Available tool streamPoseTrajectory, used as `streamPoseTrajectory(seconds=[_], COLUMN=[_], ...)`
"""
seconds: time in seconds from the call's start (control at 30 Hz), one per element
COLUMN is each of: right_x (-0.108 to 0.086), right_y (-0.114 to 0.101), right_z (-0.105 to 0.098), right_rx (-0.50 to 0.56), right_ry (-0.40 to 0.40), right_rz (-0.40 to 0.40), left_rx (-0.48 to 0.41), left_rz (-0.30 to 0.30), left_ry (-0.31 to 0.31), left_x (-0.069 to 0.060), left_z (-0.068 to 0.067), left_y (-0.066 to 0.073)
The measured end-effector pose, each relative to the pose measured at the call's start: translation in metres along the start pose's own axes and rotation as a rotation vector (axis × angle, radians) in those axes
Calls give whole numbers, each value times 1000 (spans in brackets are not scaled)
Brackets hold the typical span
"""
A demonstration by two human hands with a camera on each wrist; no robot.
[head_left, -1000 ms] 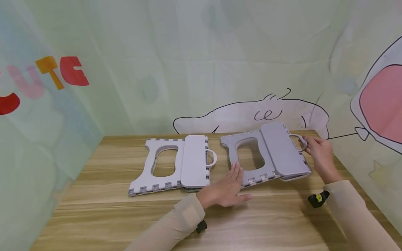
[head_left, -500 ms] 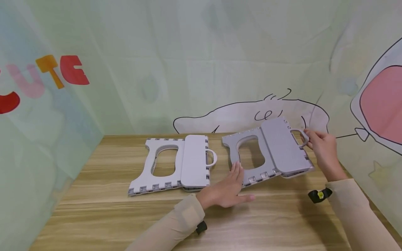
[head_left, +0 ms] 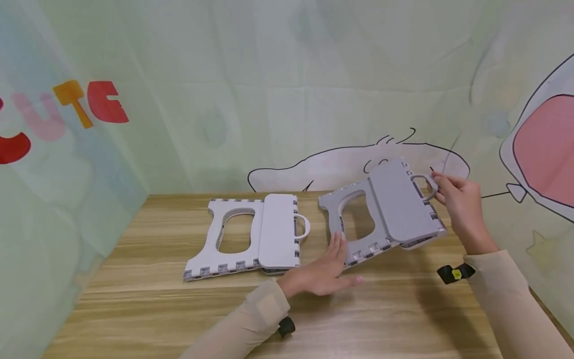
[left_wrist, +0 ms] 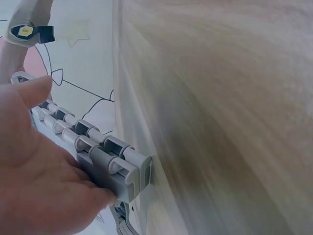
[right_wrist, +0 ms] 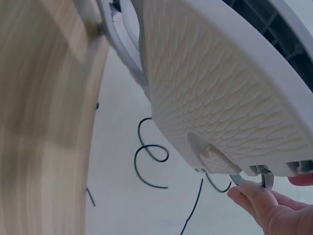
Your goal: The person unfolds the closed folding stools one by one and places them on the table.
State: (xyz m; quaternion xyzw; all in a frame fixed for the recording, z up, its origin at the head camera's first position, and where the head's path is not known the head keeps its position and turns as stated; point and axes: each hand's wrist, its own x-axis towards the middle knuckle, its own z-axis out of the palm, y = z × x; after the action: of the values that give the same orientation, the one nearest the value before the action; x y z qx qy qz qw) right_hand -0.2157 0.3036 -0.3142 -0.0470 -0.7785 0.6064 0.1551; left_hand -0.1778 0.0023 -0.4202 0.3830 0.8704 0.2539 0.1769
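Right hand (head_left: 462, 212): fingers pinch handle (head_left: 433, 186) of tilted gray stool (head_left: 401, 204)
Left hand (head_left: 320, 273): fingers extended against it
White stool (head_left: 279, 232): flat alongside

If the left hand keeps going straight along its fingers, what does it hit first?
The tilted grey stool, most likely at once: the left hand has its fingertips at the stool's near edge. Whether they would slide over its top or push it is hard to judge.

Left grip (head_left: 320, 273) low, thumb (head_left: 351, 282) outstretched; right grip (head_left: 462, 209) higher, fingers (head_left: 448, 182) in a pinch.
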Motion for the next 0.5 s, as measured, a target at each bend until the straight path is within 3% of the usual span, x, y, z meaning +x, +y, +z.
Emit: streamPoseTrajectory(seconds=[0.5], right_x=[-9], right_y=[-33], right_z=[21], right_rx=[-102], right_ry=[-45], right_rz=[-113], left_rx=[-209], left_rz=[-48], left_ry=[25], left_x=[-9], left_z=[-4], left_y=[-1])
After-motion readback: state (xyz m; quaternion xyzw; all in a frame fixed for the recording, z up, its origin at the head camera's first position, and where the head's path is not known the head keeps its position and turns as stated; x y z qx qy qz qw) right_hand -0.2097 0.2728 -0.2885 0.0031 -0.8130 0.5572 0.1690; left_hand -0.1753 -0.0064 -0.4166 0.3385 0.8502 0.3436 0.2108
